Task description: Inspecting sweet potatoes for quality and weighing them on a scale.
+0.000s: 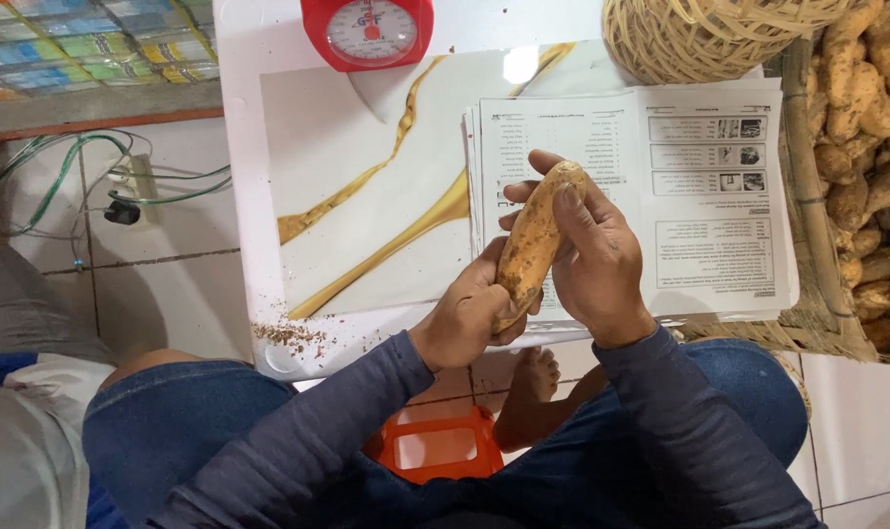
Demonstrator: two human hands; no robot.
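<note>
Near the centre of the frame, both hands hold one long orange-brown sweet potato (535, 245), which stands tilted, its upper end leaning toward the right. The left hand (467, 315) comes up from the lower left and wraps its fingers around the lower end, the knuckles turned toward the camera. The right hand (595, 260) comes in from the lower right, palm against the right side of the root, with the thumb lying along its upper end and the fingertips curled round behind it. Both forearms, in dark blue-grey sleeves, rise from the bottom of the frame and meet at the root.

The sweet potato is held in the air above the near edge of a white table (249, 196), over a stack of printed paper sheets (700, 196). At the top centre, a red dial scale (370, 31) stands on the table. A round woven basket (700, 34) sits at the upper right, and a heap of more sweet potatoes (871, 147) fills the right edge. Some brown crumbs (288, 335) lie at the table's lower left corner. Below the hands, between the knees in blue jeans, an orange stool (435, 446) shows.
</note>
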